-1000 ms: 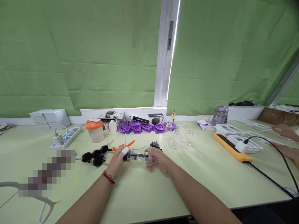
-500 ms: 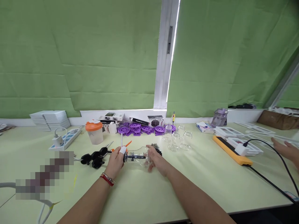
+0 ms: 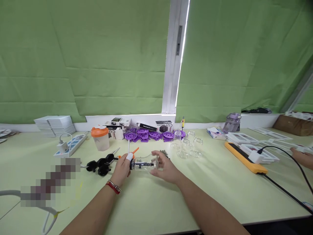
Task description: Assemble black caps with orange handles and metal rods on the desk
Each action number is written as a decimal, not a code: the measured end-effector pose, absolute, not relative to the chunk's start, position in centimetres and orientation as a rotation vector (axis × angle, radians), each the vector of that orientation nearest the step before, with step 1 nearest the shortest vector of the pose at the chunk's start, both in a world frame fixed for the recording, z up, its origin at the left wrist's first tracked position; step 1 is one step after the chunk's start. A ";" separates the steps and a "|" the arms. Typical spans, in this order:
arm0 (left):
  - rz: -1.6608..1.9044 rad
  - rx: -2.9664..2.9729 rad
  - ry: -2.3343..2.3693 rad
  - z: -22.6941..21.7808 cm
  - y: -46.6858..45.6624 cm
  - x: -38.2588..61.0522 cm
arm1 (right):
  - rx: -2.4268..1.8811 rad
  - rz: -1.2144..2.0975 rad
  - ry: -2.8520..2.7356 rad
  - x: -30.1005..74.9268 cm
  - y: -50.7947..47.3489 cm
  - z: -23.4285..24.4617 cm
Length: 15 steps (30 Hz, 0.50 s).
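A clear glass jar (image 3: 146, 162) lies sideways between my hands, with a dark rod inside it and a black part at its left end. My left hand (image 3: 123, 168) is closed around that black end; something white covers one of its fingertips. My right hand (image 3: 168, 168) curves its fingers and thumb around the jar's right end. Left of my left hand lie several black round caps (image 3: 102, 164), some with metal stems. An orange tool (image 3: 135, 150) sticks out just behind my left hand. Small metal springs (image 3: 164, 152) lie beyond my right fingers, partly hidden.
Several clear glasses (image 3: 186, 147) stand behind to the right. Purple plastic wheels (image 3: 144, 134) lie in front of small boxes (image 3: 164, 126). An orange-lidded cup (image 3: 100, 138) and a power strip (image 3: 73, 145) stand left. A yellow power strip (image 3: 244, 158) and another person's hand (image 3: 303, 158) are right.
My right hand has shifted slightly, its thumb now against the jar's near side. My left hand keeps its hold. The other person's hand has moved at the right edge.
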<state>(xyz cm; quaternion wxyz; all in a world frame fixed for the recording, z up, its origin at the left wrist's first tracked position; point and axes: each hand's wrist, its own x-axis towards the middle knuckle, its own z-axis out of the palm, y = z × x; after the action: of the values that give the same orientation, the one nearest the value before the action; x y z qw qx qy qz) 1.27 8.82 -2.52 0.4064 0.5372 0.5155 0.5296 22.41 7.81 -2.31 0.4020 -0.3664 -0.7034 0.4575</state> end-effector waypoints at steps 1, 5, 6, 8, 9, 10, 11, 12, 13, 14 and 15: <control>1.342 1.341 1.293 -2.4 8.8 1.3 | -0.852 1.015 -1.826 22.5 7.7 -2.2; 1.379 1.383 1.248 -2.2 8.4 1.4 | -0.854 1.119 -1.693 22.2 7.5 -2.2; 1.382 1.408 1.244 -2.2 8.4 1.4 | -0.923 1.260 -1.629 22.1 7.6 -2.4; 1.370 1.436 1.247 -2.2 8.3 1.3 | -1.031 1.422 -1.612 22.0 7.7 -2.5; 1.359 1.429 1.254 -2.1 8.3 1.3 | -1.043 1.382 -1.682 22.0 7.7 -2.5; 1.352 1.404 1.263 -2.1 8.4 1.3 | -1.022 1.254 -1.795 22.2 7.6 -2.4; 1.347 1.371 1.270 -2.0 8.4 1.3 | -0.972 1.052 -1.919 22.3 7.6 -2.3; 1.343 1.335 1.275 -1.8 8.4 1.2 | -0.905 0.817 -2.033 22.4 7.5 -2.2; 1.340 1.304 1.274 -1.7 8.5 1.2 | -0.838 0.579 -2.123 22.6 7.4 -2.1; 1.339 1.278 1.267 -1.5 8.5 1.2 | -0.774 0.363 -2.192 22.6 7.4 -2.1; 1.335 1.257 1.252 -1.4 8.5 1.2 | -0.717 0.174 -2.238 22.7 7.4 -2.0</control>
<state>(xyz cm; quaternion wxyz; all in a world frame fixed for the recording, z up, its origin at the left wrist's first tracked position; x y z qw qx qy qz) 1.17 8.53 -1.42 0.4447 0.5070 0.5052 0.5385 22.68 7.42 -2.04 0.3825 -0.2811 -0.8775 0.0681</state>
